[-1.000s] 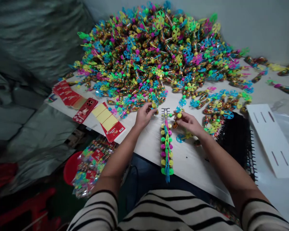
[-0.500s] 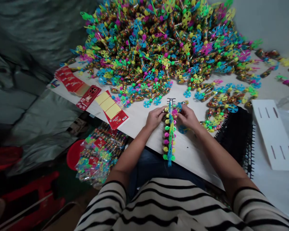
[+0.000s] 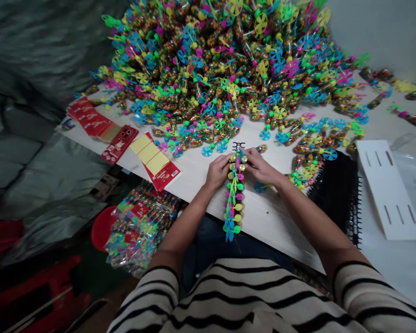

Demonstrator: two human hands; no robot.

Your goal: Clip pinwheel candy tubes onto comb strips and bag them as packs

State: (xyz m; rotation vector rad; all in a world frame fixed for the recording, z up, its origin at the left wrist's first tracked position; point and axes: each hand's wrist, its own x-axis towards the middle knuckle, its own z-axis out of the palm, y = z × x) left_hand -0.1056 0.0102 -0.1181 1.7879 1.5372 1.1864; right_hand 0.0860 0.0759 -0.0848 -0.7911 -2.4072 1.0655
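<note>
In front of me a black plastic clip strip [image 3: 239, 145] points away from my body, with its far end bare. Two rows of candy-filled fan toys [image 3: 238, 207] are clipped along it, their green, yellow and pink caps outward and their coloured fans overlapping down the middle. My left hand [image 3: 217, 172] is closed around the strip's left side near the far end. Across from it, my right hand [image 3: 261, 166] has its fingers pinched on a fan toy close to the strip's far end; the fingertips partly hide it.
A large heap of candy fan toys [image 3: 225, 60] covers the back of the table. Red cards [image 3: 164, 175] and a red phone [image 3: 120, 144] lie left. Black strips [image 3: 336, 194] and a slotted white board [image 3: 390, 189] lie right. Bagged toys [image 3: 138, 231] sit below the table's left edge.
The right hand has moved in against the strip's far end with the fan toy. The fans along the strip have shifted, and the whole view has moved slightly.
</note>
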